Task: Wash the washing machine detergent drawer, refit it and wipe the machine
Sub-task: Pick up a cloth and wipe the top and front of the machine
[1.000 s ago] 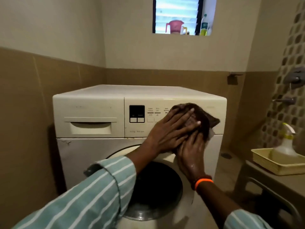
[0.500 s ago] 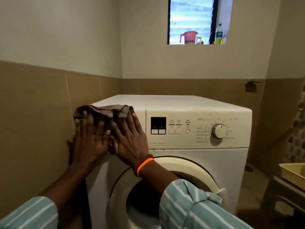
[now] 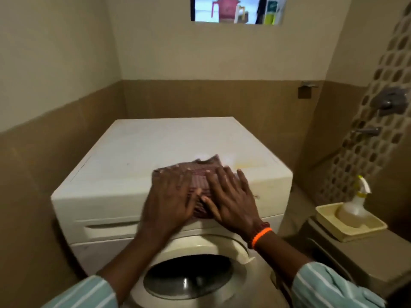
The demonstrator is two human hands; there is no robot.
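Note:
A white front-loading washing machine stands in the corner. Its detergent drawer sits closed in the front panel at the left. A brown cloth is draped over the top front edge of the machine, right of centre. My left hand and my right hand both lie flat on the cloth, fingers spread, pressing it down against the machine. My hands hide the control panel. The round door below is closed.
At the right, a low grey stand carries a cream tray with a spray bottle in it. Taps stick out of the right wall. A pink jug stands on the window sill. Tiled walls close off left and back.
Both hands slid the cloth from the left of the front panel up onto the top front edge, right of centre. The view has tilted down onto the machine's top.

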